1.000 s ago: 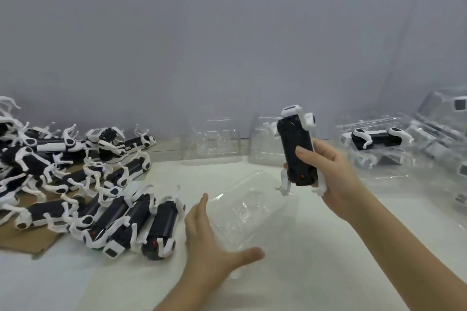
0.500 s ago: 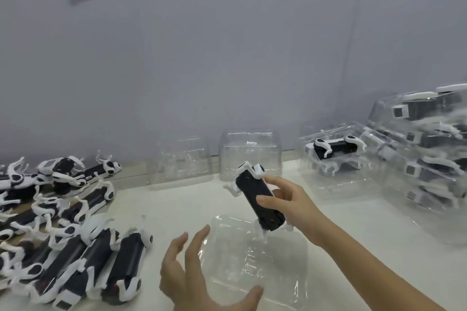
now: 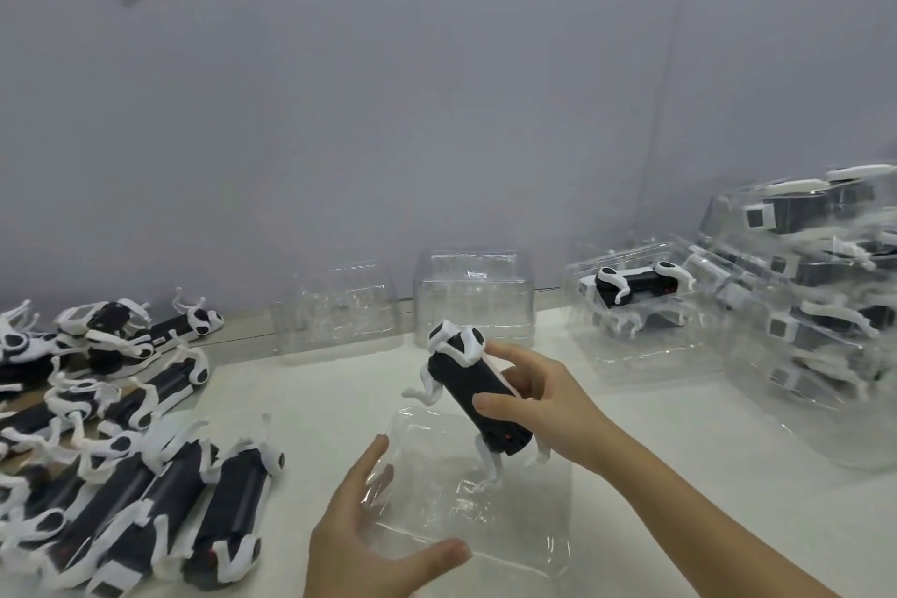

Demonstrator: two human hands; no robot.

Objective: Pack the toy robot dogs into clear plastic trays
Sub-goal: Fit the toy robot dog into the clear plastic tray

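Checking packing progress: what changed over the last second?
The right hand, gripping the dog, lowered and tilted it until its lower legs reach the tray. The left hand stayed open at the tray's left edge; the loose dogs stayed put.

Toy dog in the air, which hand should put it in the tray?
The right hand. It grips the toy dog, tilted with its lower legs over the clear tray. The left hand is open against the tray's near-left side, likely better left steadying it.
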